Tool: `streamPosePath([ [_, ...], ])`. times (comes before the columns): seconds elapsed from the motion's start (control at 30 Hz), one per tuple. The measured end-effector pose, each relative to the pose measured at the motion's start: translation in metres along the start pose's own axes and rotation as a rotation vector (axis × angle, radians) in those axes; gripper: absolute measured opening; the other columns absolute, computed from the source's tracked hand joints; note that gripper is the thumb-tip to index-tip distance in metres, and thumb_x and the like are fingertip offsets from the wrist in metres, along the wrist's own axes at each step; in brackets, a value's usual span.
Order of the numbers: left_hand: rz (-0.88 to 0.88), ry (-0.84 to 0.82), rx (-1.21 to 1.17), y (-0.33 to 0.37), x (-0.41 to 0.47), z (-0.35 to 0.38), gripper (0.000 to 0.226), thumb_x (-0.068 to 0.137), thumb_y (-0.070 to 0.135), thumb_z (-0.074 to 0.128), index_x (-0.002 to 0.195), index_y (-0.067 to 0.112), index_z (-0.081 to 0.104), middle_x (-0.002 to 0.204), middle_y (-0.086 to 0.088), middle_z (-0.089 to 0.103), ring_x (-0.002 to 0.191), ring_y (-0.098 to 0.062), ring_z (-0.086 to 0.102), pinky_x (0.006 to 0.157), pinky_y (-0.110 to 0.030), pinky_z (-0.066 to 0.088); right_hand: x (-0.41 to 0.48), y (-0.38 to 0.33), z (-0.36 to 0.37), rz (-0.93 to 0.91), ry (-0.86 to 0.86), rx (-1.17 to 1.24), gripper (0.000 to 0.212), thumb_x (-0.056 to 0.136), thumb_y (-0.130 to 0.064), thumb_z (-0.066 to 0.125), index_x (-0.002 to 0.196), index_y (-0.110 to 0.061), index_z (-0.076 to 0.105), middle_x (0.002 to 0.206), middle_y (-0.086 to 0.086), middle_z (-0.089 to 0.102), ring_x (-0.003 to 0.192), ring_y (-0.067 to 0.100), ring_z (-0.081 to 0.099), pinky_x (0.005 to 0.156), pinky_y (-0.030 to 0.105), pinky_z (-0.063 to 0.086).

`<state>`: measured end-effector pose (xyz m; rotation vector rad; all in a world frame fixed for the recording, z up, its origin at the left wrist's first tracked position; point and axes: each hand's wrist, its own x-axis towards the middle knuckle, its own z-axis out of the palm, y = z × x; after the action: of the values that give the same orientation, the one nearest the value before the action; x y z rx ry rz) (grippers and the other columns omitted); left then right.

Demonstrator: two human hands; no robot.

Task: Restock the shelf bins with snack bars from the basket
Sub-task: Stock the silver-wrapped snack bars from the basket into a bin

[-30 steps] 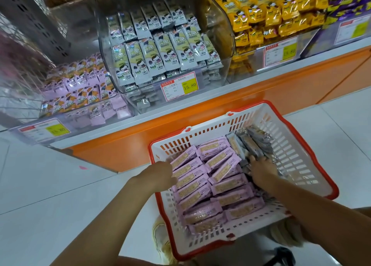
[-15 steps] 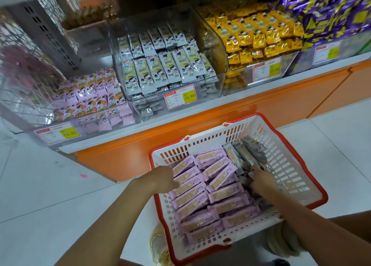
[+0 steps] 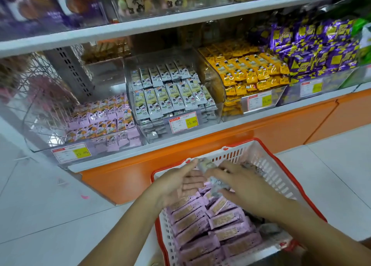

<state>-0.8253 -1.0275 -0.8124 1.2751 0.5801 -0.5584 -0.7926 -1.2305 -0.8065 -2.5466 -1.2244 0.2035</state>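
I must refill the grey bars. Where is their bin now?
In the head view, the grey-bar bin stands mid-shelf, between the pink-bar bin on its left and the yellow-bar bin on its right.

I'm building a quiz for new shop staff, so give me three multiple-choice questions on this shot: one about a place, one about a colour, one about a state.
1. The clear bin of grey packs stands: A on the top shelf; B between the lilac packs and the yellow packs; C on the floor.
2. The basket rim is: A blue; B green; C red.
3. The grey-wrapped bars at the hands are: A held above the basket's lilac bars; B on the floor; C in a bin.
Answers: B, lilac left, yellow right; C, its edge is red; A, the right hand grips them beside the left hand.
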Motion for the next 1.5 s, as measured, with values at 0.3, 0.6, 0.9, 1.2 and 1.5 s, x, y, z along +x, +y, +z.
streamPosePath([
  [0.3, 0.165, 0.059, -0.337, 0.017, -0.009, -0.003, 0.031, 0.083, 0.033, 0.065, 0.1, 0.007, 0.066, 0.078, -0.004, 0.062, 0.055, -0.01, 0.058, 0.049, -0.021, 0.052, 0.011, -0.024, -0.023, -0.123, 0.059, 0.048, 0.068, 0.093, -0.026, 0.06, 0.138, -0.056, 0.018, 0.124, -0.015, 0.043, 0.078, 0.004, 0.05, 0.057, 0.016, 0.039],
  [0.6, 0.215, -0.027, -0.382, 0.032, -0.021, -0.015, 0.05, 0.094, 0.048, 0.044, 0.116, 0.007, 0.063, 0.079, -0.008, 0.064, 0.066, -0.018, 0.063, 0.063, -0.031, 0.058, 0.022, 0.018, -0.067, 0.175, 0.04, 1.033, 0.048, 0.075, -0.031, 0.072, 0.12, -0.024, 0.054, 0.108, -0.002, 0.07, 0.1, 0.016, 0.066, 0.086, 0.031, 0.049],
  [0.9, 0.154, -0.204, -0.343, 0.036, -0.034, -0.002, 0.041, 0.085, 0.024, 0.052, 0.119, 0.002, 0.059, 0.113, -0.018, 0.067, 0.091, -0.021, 0.067, 0.078, -0.031, 0.057, 0.059, 0.024, -0.08, 0.174, -0.037, 1.254, 0.029, 0.082, -0.019, 0.06, 0.109, -0.009, 0.061, 0.096, 0.009, 0.067, 0.084, 0.02, 0.064, 0.07, 0.025, 0.052],
  [1.2, 0.095, -0.271, -0.199, 0.039, -0.03, -0.008, 0.04, 0.082, 0.029, 0.052, 0.116, 0.009, 0.061, 0.093, -0.007, 0.068, 0.078, -0.017, 0.066, 0.067, -0.03, 0.056, 0.079, 0.007, -0.073, 0.287, -0.056, 1.045, 0.025, 0.09, -0.034, 0.058, 0.077, -0.013, 0.059, 0.053, -0.011, 0.057, 0.052, 0.007, 0.051, 0.055, 0.023, 0.044],
  [1.5, 0.125, -0.191, -0.326, 0.045, -0.025, -0.011, 0.026, 0.081, 0.022, 0.056, 0.097, 0.007, 0.07, 0.088, -0.009, 0.072, 0.071, -0.016, 0.068, 0.063, -0.031, 0.053, 0.072, 0.024, -0.08, 0.134, -0.061, 1.232, 0.027, 0.072, -0.025, 0.071, 0.091, -0.006, 0.067, 0.091, 0.005, 0.073, 0.084, 0.018, 0.069, 0.066, 0.021, 0.053],
])
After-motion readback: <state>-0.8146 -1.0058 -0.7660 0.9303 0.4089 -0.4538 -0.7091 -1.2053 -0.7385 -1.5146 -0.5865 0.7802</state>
